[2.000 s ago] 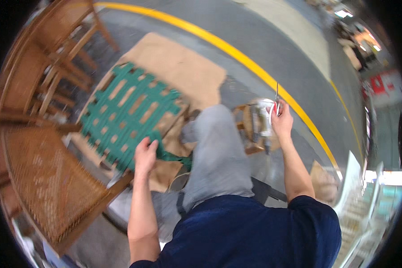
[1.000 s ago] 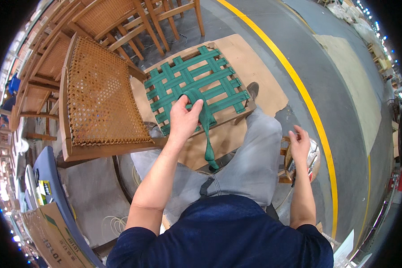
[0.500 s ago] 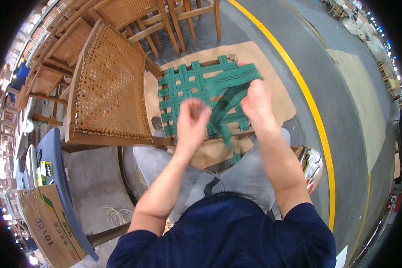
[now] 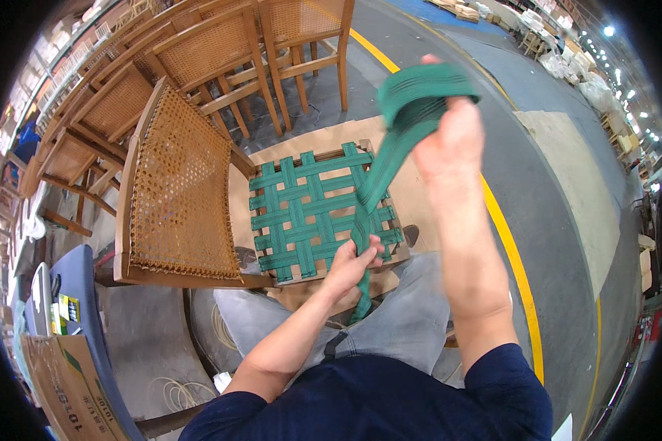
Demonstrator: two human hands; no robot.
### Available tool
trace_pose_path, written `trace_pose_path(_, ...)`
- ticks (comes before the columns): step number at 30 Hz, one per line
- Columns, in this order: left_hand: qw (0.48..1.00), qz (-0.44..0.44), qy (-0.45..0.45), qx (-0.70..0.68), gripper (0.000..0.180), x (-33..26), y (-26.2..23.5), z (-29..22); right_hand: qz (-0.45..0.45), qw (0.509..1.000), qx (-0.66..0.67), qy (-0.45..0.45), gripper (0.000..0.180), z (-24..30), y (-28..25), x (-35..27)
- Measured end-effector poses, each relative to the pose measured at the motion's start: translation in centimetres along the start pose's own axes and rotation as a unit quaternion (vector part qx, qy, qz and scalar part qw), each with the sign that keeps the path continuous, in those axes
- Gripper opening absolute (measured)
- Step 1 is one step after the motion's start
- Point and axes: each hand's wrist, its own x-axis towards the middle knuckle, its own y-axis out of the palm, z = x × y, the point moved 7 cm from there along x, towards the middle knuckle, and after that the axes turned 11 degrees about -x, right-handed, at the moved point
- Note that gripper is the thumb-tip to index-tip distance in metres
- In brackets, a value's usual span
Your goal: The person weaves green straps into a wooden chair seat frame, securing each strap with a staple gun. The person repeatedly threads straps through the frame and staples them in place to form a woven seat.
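Observation:
In front of me lies a wooden chair whose seat frame carries woven green webbing (image 4: 294, 213), strips crossing over and under with open squares between. Its cane backrest (image 4: 180, 184) rises at the left. My right hand (image 4: 452, 140) is raised beyond the seat's right side, closed around a coiled bundle of green webbing strap (image 4: 426, 92). From the bundle a length runs down to my left hand (image 4: 353, 266), which pinches it above the seat's near right corner. The strap's tail hangs below the left hand, over my lap.
Several wooden chairs (image 4: 206, 51) with cane panels crowd the far left. Brown paper (image 4: 423, 213) lies under the chair. A blue seat (image 4: 88, 294) and a cardboard box (image 4: 73, 389) are at the lower left. A yellow floor line (image 4: 511, 261) passes on the right.
My right hand has lifted up and away with the bundle, drawing out strap. My left hand has come down toward the near right corner and now grips the strap. The view has shifted.

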Motion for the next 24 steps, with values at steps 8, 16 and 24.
trace_pose_path(8, 0.913, 0.322, -0.102, -0.230, 0.050, -5.3, -2.1, -2.7, 0.261, 0.955, 0.036, -0.134, 0.044, 10.4, -15.1, 7.0)
trace_pose_path(16, 0.986, 0.021, 0.009, -0.163, 0.028, -3.5, -6.3, -7.6, -0.066, 0.759, -0.572, 0.305, 0.022, -9.1, -33.9, -13.1)
trace_pose_path(24, 0.993, 0.010, -0.031, 0.109, 0.018, -5.8, 0.1, -1.6, 0.082, 0.907, -0.233, 0.340, 0.024, -15.1, -14.1, -11.6)
